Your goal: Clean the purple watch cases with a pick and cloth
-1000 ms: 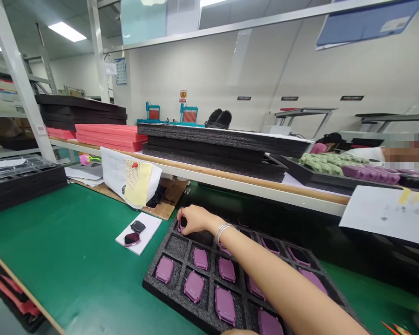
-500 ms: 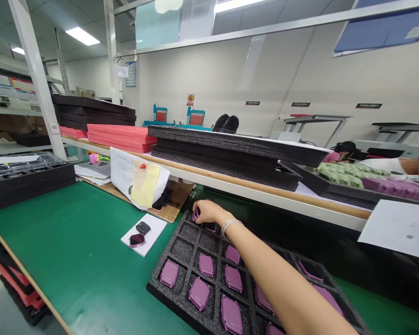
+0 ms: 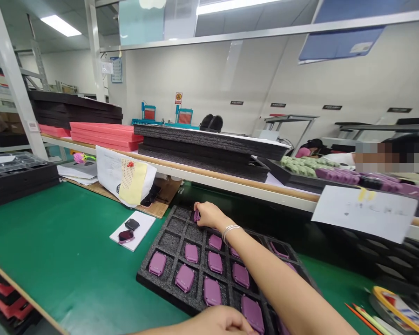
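Note:
My right hand (image 3: 209, 215) reaches over the far left corner of a black foam tray (image 3: 143, 279). Its thumb and fingers pinch purple watch cases (image 3: 197, 215), apparently two close together, above a pocket. At the bottom edge, my left hand (image 3: 226, 320) has curled fingers beside a purple watch case (image 3: 252, 314) in the near side of the tray; its fingertips are partly cut off, so what they hold is unclear. More purple cases lie in the tray's pockets, and several pockets at its left are bare. My right forearm hides part of the tray.
Left of the tray, a white pad (image 3: 139, 242) bears a black watch piece (image 3: 131, 224) and a purple-framed one (image 3: 126, 236). A shelf edge (image 3: 223, 175) with stacked black foam (image 3: 202, 144) runs behind. Tape (image 3: 401, 309) and pencils lie at right. A co-worker sits beyond the shelf.
My left hand has come into view at the bottom. The right hand stays at the tray's far corner and now pinches what looks like two cases. The view has turned right.

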Available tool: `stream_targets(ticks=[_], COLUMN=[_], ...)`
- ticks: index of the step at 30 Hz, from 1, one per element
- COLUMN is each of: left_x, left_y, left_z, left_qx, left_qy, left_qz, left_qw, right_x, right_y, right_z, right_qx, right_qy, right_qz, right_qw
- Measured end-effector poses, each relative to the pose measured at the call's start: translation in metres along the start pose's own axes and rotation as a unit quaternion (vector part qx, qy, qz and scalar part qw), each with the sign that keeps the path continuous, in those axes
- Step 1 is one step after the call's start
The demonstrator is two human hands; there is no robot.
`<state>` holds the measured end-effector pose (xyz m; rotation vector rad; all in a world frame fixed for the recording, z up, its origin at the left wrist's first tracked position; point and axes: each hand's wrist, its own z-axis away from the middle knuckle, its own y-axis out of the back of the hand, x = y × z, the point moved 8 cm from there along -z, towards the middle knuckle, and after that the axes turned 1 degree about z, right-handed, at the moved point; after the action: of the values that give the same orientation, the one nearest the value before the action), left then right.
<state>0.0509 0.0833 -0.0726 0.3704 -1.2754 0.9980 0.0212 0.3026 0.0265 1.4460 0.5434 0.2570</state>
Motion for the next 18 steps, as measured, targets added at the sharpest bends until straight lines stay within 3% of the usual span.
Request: stream_targets(ticks=[4, 8, 11, 12, 14, 18], left_x=[0.015, 0.024, 0.035, 0.042, 0.052, 0.048], left_y=[0.001, 0.006, 0.005, 0.001, -0.005, -0.006], left_z=[0.01, 0.016, 0.024, 0.027, 0.033, 0.037], left_qx=[0.006, 0.05, 0.065, 0.043, 0.012, 0.039], left_qy=[0.005, -0.009, -0.036, -0.06, -0.095, -0.083], left_qz=[0.058, 0.151, 0.256, 0.291, 0.286, 0.216], left_qw=[0.998, 0.987, 0.964, 0.954, 0.953, 0.972], right_x=[-0.009, -0.023, -0.031, -0.033, -0.034, -0.024], right_y=[0.024, 0.038, 0.033, 0.031, 0.025, 0.008], right_z=[0.05, 0.136, 0.198, 0.215, 0.241, 0.261], right_qx=[0.119, 0.221, 0.261, 0.275, 0.306, 0.333], right_qy=[0.012, 0.057, 0.101, 0.125, 0.167, 0.173], right_qz=[-0.067, -0.154, -0.202, -0.217, -0.241, -0.276], right_qw=[0.991, 0.961, 0.939, 0.928, 0.906, 0.885])
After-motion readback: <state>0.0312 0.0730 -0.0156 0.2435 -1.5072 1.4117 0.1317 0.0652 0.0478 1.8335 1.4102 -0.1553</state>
